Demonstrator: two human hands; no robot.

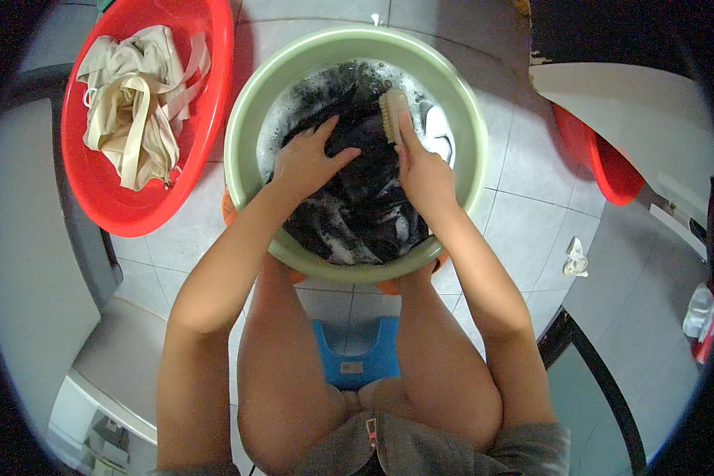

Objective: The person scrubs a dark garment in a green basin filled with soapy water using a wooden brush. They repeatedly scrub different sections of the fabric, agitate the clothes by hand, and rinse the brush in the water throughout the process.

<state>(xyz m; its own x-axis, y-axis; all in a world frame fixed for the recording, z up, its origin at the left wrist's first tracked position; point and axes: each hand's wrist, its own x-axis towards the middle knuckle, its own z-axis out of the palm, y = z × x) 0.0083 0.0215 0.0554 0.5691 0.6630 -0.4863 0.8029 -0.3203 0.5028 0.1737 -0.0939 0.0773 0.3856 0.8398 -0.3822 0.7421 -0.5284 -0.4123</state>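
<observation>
Before me stands a round pale green plastic basin (357,273) with foamy water and a wet dark cloth (351,202) inside. My left hand (309,157) lies with spread fingers on the left part of the cloth. In my right hand (425,172) is a scrubbing brush (397,113) with a light-coloured back; its yellowish bristles face left, above the cloth's right side. Whether the bristles touch the cloth, I cannot tell. White foam and a white item (439,131) show at the basin's right inner side, partly behind my right hand.
A red oval tub (137,220) with cream fabric bags (137,113) stands at the left. Under me is a blue plastic stool (357,363). A crumpled white scrap (575,259) lies on the tiled floor at the right, below another red container (616,172).
</observation>
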